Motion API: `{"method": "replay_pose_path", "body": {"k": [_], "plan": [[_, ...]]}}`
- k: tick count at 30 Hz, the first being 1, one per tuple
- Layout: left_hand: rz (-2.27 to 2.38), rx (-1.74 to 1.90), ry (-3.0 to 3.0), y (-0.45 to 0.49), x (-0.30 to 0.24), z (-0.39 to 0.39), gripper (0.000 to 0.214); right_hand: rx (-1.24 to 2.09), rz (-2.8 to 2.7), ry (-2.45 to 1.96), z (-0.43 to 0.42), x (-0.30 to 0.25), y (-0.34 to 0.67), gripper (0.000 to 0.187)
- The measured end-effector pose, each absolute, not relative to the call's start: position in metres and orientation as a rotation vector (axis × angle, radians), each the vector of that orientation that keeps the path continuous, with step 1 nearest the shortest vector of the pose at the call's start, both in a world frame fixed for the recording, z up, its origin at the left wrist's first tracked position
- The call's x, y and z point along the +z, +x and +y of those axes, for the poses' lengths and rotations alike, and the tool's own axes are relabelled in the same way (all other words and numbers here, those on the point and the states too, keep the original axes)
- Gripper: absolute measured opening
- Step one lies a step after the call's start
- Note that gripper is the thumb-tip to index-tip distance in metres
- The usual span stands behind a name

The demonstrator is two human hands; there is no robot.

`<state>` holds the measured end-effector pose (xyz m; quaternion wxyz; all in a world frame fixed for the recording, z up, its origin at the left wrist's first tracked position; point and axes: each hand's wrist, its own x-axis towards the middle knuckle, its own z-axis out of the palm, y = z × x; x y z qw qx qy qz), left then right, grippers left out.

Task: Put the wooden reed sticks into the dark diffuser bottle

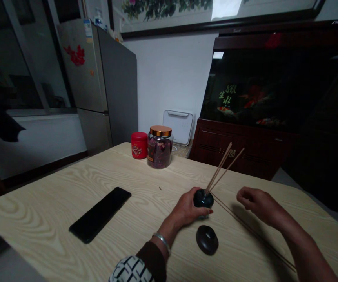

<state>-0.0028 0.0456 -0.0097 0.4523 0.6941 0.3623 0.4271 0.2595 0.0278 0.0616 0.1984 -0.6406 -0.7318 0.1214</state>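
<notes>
My left hand [188, 207] is wrapped round the side of a small dark, glossy incense holder [203, 199] on the table. Several thin brown incense sticks [222, 168] stand in its opening, leaning to the right. To the right of the holder, my right hand [253, 201] hovers above the table with its fingers curled in, and no object shows in them. More thin sticks [254, 233] lie on the table, running from beside the holder toward the near right and passing below my right hand. A dark round lid-like piece [206, 240] with a dimpled middle lies just in front of the holder.
A black phone [100, 214] lies on the wooden table [54, 207] at left. A red canister [139, 145] and a copper-lidded jar [159, 150] stand at the far edge. A tiny stick fragment [160, 188] lies mid-table. Behind are a refrigerator [119, 86] and a fish tank [251, 90].
</notes>
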Motion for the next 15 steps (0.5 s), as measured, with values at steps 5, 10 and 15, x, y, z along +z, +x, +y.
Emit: {"method": "replay_pose_path", "body": {"k": [5, 10, 15], "plan": [[0.869, 1.072, 1.705, -0.002, -0.013, 0.047, 0.063, 0.155, -2.188, -2.249, 0.032, 0.029, 0.267, 0.013], [0.857, 1.078, 1.7, -0.001, -0.016, 0.048, 0.064, 0.102, -2.238, -2.295, 0.03, 0.025, 0.256, 0.012], [0.872, 1.072, 1.704, -0.002, -0.015, 0.048, 0.065, 0.061, -2.236, -2.281, 0.029, 0.027, 0.25, 0.013]]}}
